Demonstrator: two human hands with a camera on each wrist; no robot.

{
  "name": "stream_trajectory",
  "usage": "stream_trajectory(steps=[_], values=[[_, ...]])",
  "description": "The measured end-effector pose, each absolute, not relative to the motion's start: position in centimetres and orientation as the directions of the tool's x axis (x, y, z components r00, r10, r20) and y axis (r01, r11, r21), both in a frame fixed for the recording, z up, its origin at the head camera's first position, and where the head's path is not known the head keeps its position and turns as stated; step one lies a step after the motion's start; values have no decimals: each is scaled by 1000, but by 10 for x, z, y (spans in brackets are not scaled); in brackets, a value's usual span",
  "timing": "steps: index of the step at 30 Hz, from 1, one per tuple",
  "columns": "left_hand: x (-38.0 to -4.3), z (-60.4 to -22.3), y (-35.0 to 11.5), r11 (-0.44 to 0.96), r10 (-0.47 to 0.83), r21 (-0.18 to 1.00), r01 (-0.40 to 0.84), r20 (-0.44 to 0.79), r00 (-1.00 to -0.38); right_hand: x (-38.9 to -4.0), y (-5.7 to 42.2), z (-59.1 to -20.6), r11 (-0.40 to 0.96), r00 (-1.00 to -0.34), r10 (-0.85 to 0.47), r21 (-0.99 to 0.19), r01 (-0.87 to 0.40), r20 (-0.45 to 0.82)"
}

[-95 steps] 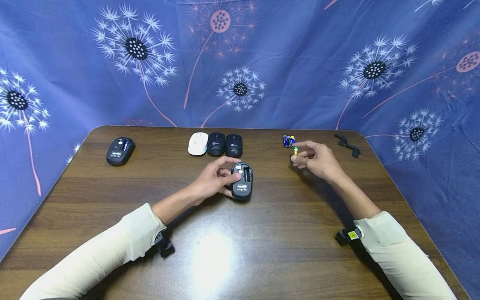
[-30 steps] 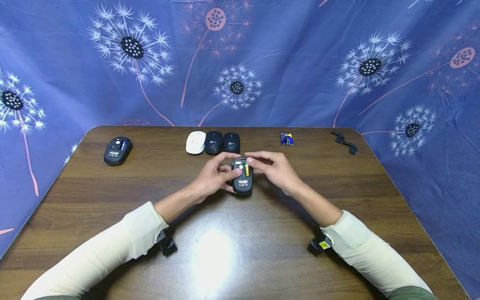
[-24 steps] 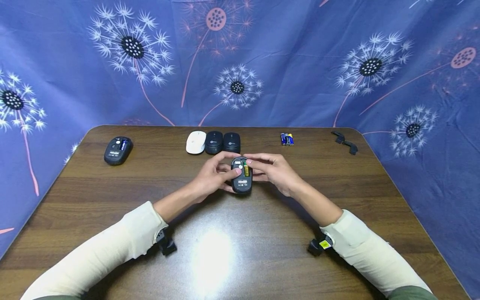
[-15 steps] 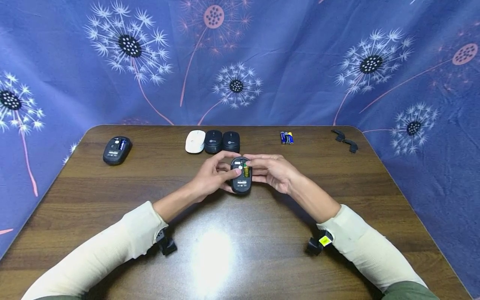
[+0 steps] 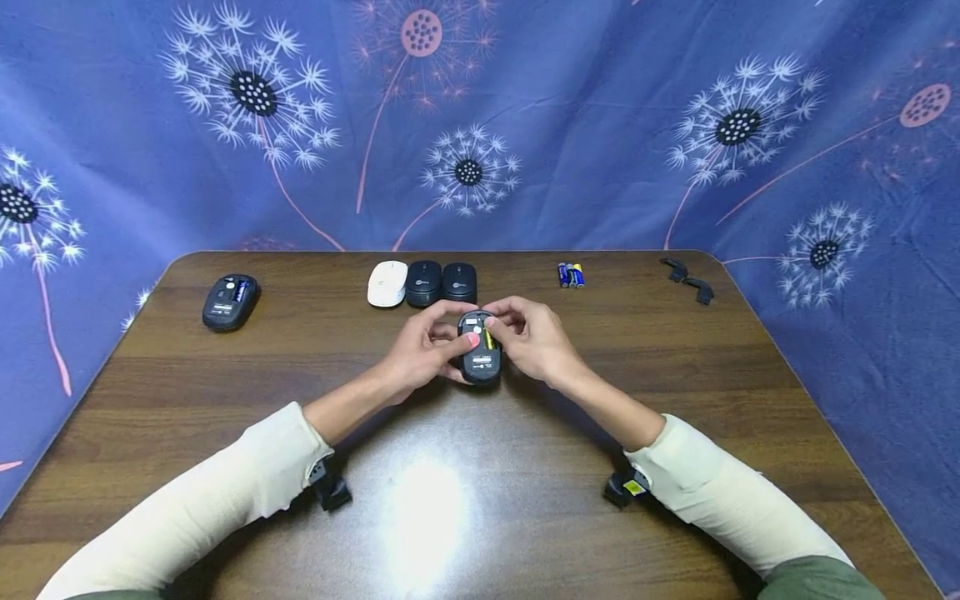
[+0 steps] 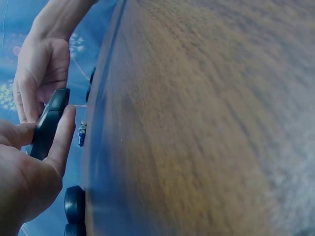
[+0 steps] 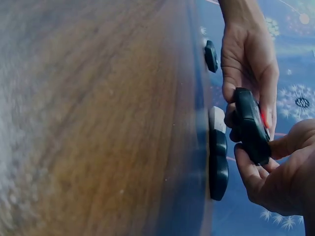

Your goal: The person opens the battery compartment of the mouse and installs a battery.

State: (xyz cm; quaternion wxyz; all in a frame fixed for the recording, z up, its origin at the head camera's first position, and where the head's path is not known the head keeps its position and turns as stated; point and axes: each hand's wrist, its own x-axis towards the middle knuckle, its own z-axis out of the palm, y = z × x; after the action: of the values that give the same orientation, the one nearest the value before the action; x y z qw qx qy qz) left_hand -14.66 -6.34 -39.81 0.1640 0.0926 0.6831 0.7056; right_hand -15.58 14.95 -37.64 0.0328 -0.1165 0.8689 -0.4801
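My left hand [image 5: 422, 352] grips a black computer mouse [image 5: 481, 367], underside up and raised off the table, its thumb lying on the base. Within the uncovered battery slot lies a yellow-green battery [image 5: 489, 340]. My right hand [image 5: 538, 340] holds the mouse's upper right end, thumb at the battery's top. In the right wrist view, the right thumb and fingers sit on opposite faces of the mouse [image 7: 250, 129]. The left wrist view shows the mouse [image 6: 50, 124] edge-on between left thumb and fingers; the battery is hidden there.
On the wooden table [image 5: 300, 367], another upturned mouse [image 5: 230, 303] with a blue battery lies far left. A white mouse [image 5: 387, 284] and two black mice [image 5: 441, 284] stand behind my hands. Batteries [image 5: 571, 276] and two black covers [image 5: 700, 291] lie back right.
My right hand brought the yellow-green battery from the back right to the mouse; it now lies in the slot. Most recently the right fingers have curled closer round the mouse's upper end.
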Motion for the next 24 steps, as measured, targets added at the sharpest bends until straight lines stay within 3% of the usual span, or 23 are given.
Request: stream_trajectory(steps=[9, 17, 24], values=[[-149, -400, -71, -9, 376, 993, -120, -108, -920, -157, 145, -380, 555, -970, -231, -808, -197, 78], [-149, -401, -79, 0, 378, 988, -156, -144, -914, -159, 140, -381, 358, -960, -267, -933, -21, -81], [-147, -402, -88, 34, 363, 980, -198, -196, -911, -161, 134, -382, 356, -936, -300, -932, 69, -183]])
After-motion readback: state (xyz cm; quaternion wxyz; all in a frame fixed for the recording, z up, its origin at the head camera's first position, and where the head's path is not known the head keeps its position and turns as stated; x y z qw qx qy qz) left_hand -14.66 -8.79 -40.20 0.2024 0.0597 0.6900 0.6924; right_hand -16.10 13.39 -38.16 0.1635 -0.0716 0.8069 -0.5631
